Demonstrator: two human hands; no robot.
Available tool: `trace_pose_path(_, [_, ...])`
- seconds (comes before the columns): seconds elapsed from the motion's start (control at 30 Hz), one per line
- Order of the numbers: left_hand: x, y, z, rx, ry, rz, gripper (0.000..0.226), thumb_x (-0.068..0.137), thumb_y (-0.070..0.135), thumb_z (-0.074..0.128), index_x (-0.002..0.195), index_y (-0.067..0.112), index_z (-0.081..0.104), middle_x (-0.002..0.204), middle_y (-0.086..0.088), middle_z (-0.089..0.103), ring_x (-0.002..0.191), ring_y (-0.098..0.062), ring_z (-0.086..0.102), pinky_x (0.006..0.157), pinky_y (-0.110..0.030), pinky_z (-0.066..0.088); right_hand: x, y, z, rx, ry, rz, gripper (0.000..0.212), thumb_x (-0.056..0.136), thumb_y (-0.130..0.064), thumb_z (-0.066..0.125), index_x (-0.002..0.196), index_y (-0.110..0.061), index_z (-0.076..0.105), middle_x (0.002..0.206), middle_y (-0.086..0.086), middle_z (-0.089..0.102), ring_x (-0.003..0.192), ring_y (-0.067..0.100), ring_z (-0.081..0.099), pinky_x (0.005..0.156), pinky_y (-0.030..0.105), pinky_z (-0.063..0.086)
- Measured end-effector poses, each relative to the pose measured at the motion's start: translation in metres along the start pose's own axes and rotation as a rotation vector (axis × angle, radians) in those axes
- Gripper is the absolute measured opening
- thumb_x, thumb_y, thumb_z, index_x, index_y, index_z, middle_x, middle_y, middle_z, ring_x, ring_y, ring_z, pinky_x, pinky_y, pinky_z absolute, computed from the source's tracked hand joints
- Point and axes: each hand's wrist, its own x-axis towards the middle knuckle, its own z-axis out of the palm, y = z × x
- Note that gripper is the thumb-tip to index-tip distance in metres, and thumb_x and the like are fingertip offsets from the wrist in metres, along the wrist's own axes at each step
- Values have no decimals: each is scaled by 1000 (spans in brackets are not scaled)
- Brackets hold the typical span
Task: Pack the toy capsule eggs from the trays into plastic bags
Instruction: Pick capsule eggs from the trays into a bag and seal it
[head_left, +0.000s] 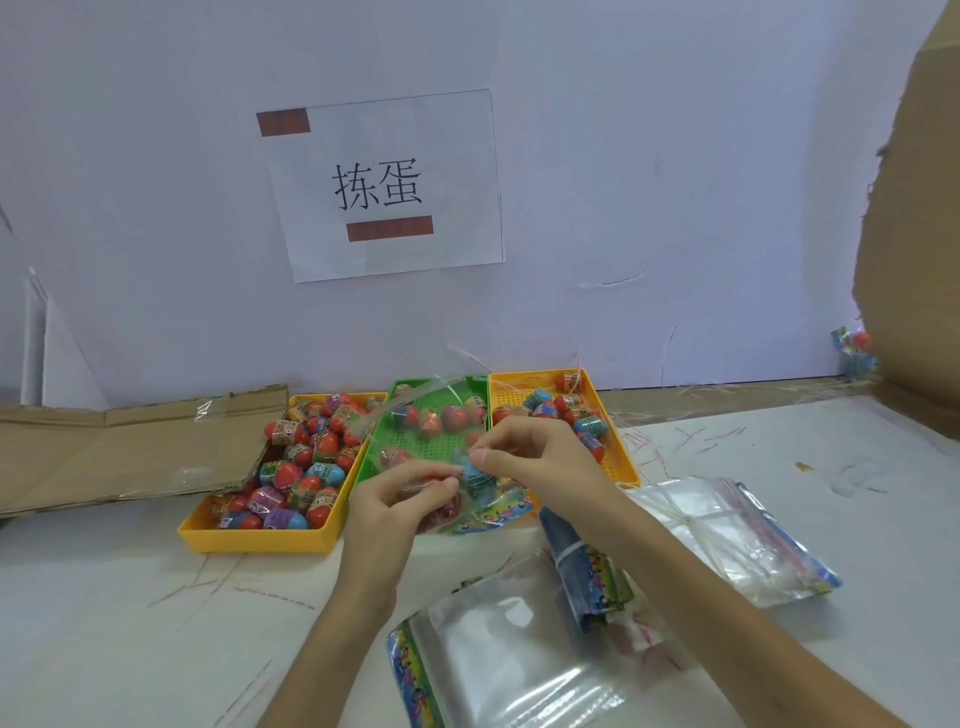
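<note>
Holding a clear plastic bag (488, 519) in both hands, just over the near end of the green tray (415, 441)

Left hand (395, 504): fingers curled, thumb and forefinger pinching the bag's left side

Right hand (535, 452): thumb and forefinger closed in a pinch on the bag's top edge, other fingers curled loosely behind

Bag: colourful printed strip along its lower edge; loose flap of film sticks up toward the wall. Inside it, a blue egg (470, 467) right by the right thumb, and something red (441, 512) lower down, blurred through the film; cannot tell how many eggs in total

Trays stand side by side, edges touching:
- left yellow tray (249, 540): heaped with capsule eggs, red, blue and purple
- green tray, middle: a few eggs, mostly at its far end
- right yellow tray (626, 462): a scatter of eggs, mainly in the far half

On the white table (130, 597), nearer the person: a stack of empty bags (498, 649) between the forearms; a banded bundle of bags (582, 556) partly under the right forearm; another stack (737, 540) further right

Paper sign (384, 187) on the wall behind the trays. Flattened cardboard (104, 447) left of the trays; cardboard sheet (914, 208) at the right edge
</note>
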Motion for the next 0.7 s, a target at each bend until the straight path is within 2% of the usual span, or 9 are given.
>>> trace_pose_path(0.1, [-1, -1, 3, 25, -31, 27, 16, 92, 13, 71, 93, 23, 82, 88, 2, 78, 81, -13, 72, 70, -20, 57, 1, -1, -2, 28, 38, 16, 18, 89, -21, 76, 72, -25, 75, 74, -9, 71, 75, 7, 68, 67, 19, 55])
trace_pose_path(0.2, [-1, -1, 5, -29, -9, -14, 19, 98, 26, 61, 104, 18, 77, 98, -2, 79, 87, -19, 74, 70, -24, 60, 1, 1, -4, 9, 81, 27, 25, 89, -22, 76, 64, -29, 76, 71, -9, 72, 72, 2, 67, 64, 14, 52])
trace_pose_path(0.3, [1, 1, 1, -124, 22, -55, 26, 102, 26, 54, 106, 14, 76, 103, -10, 79, 91, -26, 76, 67, -27, 60, 0, 1, -4, -26, 124, 14, 17, 90, -26, 76, 73, -29, 79, 73, -5, 74, 68, 2, 67, 63, 13, 50])
trace_pose_path(0.47, [2, 0, 0, -151, 87, -36, 26, 103, 27, 52, 111, 21, 76, 100, -5, 79, 89, -21, 77, 63, -24, 60, 1, 3, -3, -46, 138, -5, 13, 93, -29, 72, 83, -32, 81, 73, -3, 76, 67, 10, 69, 70, 30, 59])
trace_pose_path(0.53, [3, 0, 1, -161, 103, -57, 27, 103, 31, 53, 112, 22, 76, 101, -2, 79, 91, -18, 76, 64, -25, 59, 1, 3, -3, -48, 120, -8, 15, 93, -26, 72, 82, -30, 81, 73, -4, 76, 65, 9, 69, 65, 25, 58])
trace_pose_path(0.63, [3, 2, -1, -236, 57, -112, 40, 92, 49, 55, 108, 19, 75, 106, -1, 78, 88, -16, 76, 65, -27, 58, 1, 3, -5, -49, 90, -13, 14, 93, -23, 72, 84, -24, 82, 72, -5, 76, 63, 7, 68, 61, 16, 52])
trace_pose_path(0.7, [3, 3, -2, -275, 37, -131, 44, 84, 53, 56, 106, 20, 76, 110, -4, 77, 92, -22, 76, 73, -37, 60, 1, 2, -6, -72, 27, -16, 15, 94, -24, 70, 85, -25, 82, 75, -7, 76, 65, 7, 70, 62, 15, 51])
